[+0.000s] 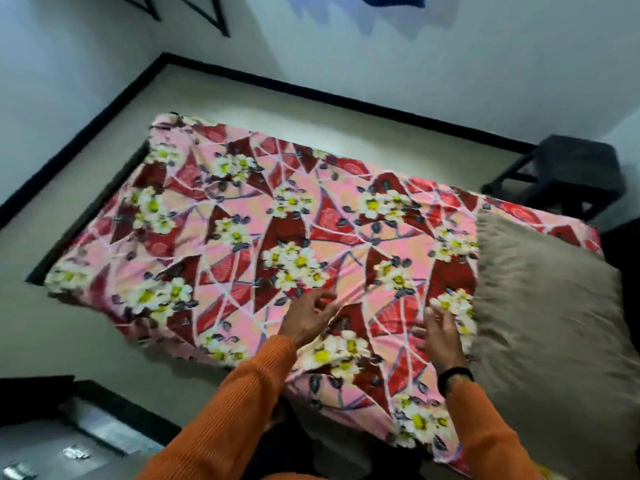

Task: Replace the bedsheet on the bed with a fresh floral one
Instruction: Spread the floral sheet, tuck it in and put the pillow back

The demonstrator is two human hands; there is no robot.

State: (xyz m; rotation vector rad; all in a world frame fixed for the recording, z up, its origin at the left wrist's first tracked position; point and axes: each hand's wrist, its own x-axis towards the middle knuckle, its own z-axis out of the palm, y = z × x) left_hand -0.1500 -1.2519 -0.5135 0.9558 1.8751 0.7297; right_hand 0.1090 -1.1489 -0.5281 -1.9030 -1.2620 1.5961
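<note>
Hands' grip loose: left hand (pixel 308 318) and right hand (pixel 440 332) spread flat on floral bedsheet (pixel 242 220).

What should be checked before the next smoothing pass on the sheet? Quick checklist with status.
1. Floral sheet covers the mattress top: ok.
2. Fabric flat near the hands: not ok, a fold rises between them.
3. Left hand on the sheet, fingers spread: ok.
4. Right hand flat on the sheet beside the pillow: ok.
5. Near edge tucked under the mattress: cannot tell, it hangs loose by the sleeves.
6. Far left corner wrapped: cannot tell, blurred.
</note>
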